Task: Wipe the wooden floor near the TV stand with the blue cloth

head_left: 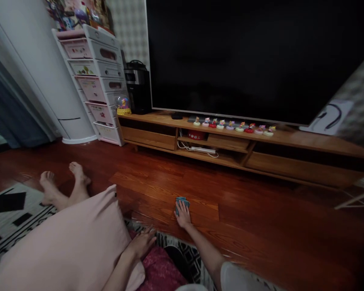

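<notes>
My right hand (182, 214) reaches forward to the wooden floor, its fingers stretched out and lying flat on a small flat teal-blue item (181, 199). That item looks like a few thin pieces stacked or folded, but the hand covers most of it, so I cannot tell its kind. Closer to me, my left hand (142, 242) rests with fingers extended over dark red fabric (160, 266). It holds nothing that I can see. Beside it, on the left, lies a large pale pink pillow (63, 242).
Bare feet (62, 184) stretch out past the pillow onto a patterned rug (15, 202). Ahead, a low wooden TV stand (151, 139) carries a large television (245, 56) and a row of small figurines (230, 124). A drawer tower (94, 81) stands at left.
</notes>
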Tool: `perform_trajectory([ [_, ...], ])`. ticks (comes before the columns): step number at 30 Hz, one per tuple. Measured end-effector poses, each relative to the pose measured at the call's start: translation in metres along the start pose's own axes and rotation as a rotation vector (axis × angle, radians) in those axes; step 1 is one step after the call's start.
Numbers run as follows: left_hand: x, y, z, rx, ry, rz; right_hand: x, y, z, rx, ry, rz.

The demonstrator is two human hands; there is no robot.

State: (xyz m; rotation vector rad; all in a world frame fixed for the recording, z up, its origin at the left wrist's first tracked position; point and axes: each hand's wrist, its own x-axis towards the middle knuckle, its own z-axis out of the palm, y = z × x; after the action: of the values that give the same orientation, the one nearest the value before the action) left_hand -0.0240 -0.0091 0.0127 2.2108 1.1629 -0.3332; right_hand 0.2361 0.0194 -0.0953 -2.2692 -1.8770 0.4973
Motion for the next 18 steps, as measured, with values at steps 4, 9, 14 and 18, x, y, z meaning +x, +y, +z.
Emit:
perform_trajectory([
  [4, 0.000, -0.001, 0.001, 0.001, 0.004, 0.008, -0.031, 0.009, 0.011, 0.011, -0.033, -0.118],
  [9, -0.004, 0.002, 0.000, 0.012, 0.002, 0.013, -0.103, 0.045, 0.040, 0.032, -0.088, -0.329],
  [14, -0.002, 0.000, 0.002, 0.005, -0.003, 0.020, -0.115, 0.054, 0.040, 0.059, -0.128, -0.357],
  [18, 0.000, -0.003, 0.003, -0.026, 0.003, 0.015, -0.061, 0.030, 0.020, 0.046, -0.059, -0.255],
])
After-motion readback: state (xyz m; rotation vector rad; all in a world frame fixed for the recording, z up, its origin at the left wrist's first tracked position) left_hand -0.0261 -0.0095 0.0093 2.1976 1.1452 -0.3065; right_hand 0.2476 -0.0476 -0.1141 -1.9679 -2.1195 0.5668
